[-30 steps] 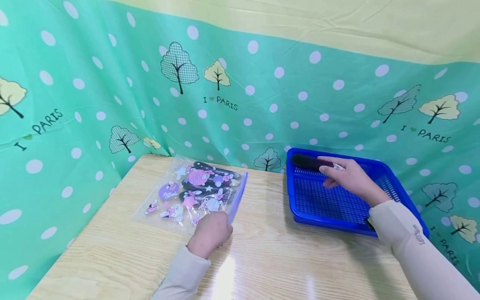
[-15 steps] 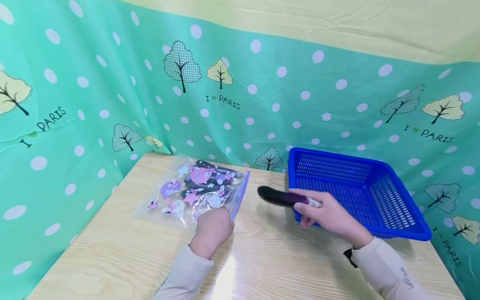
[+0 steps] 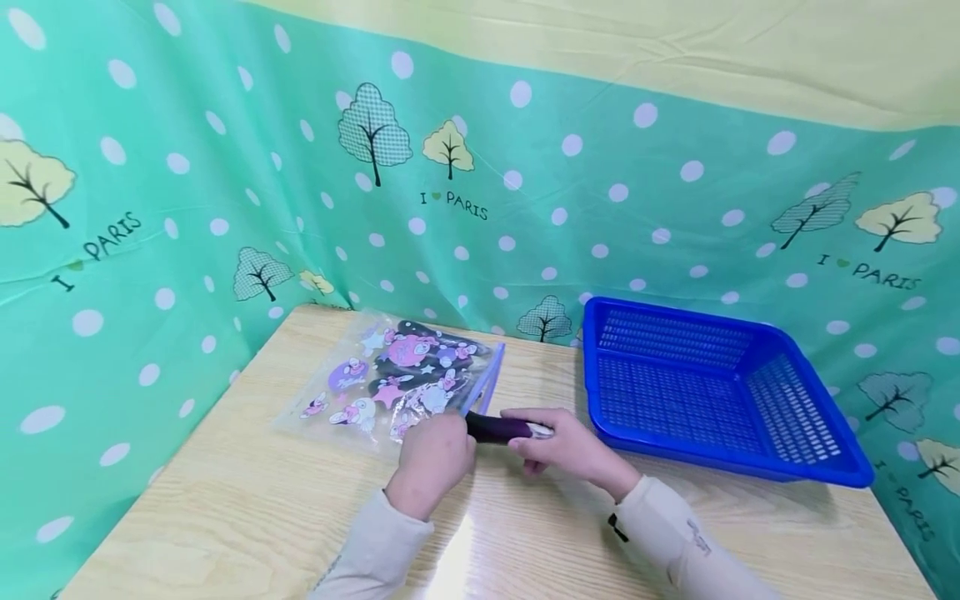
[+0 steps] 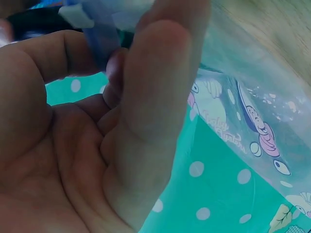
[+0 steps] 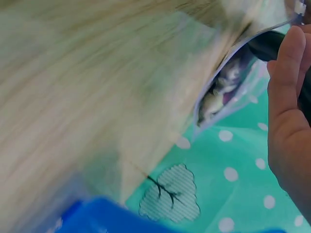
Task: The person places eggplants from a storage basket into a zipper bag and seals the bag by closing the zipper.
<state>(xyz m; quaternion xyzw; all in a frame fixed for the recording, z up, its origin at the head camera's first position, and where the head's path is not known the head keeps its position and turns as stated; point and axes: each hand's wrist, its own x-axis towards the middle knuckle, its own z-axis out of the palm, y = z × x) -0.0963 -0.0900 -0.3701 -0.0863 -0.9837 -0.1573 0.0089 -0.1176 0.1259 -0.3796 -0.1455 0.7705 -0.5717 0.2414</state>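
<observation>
A clear zip bag (image 3: 348, 417) printed with cartoon figures lies on the table, with several long dark things inside. My left hand (image 3: 435, 454) pinches the near end of its purple zip edge (image 3: 491, 367); the fingers and the printed plastic fill the left wrist view. Between the fingers and thumb of my right hand (image 3: 562, 442) is a long dark purple eggplant (image 3: 498, 428), gripped by its pale end. Its rounded tip is at the bag's mouth, partly hidden beside the left hand. In the right wrist view the mouth (image 5: 198, 109) gapes around the dark tip.
To the right stands a blue perforated plastic basket (image 3: 720, 458); nothing shows in it. The wooden table (image 3: 225, 500) meets a green dotted curtain (image 3: 480, 250) at the back and left.
My right hand has carried the eggplant out of the basket and leftward to the bag's mouth. The left hand stays on the bag's edge, and the mouth is parted wider.
</observation>
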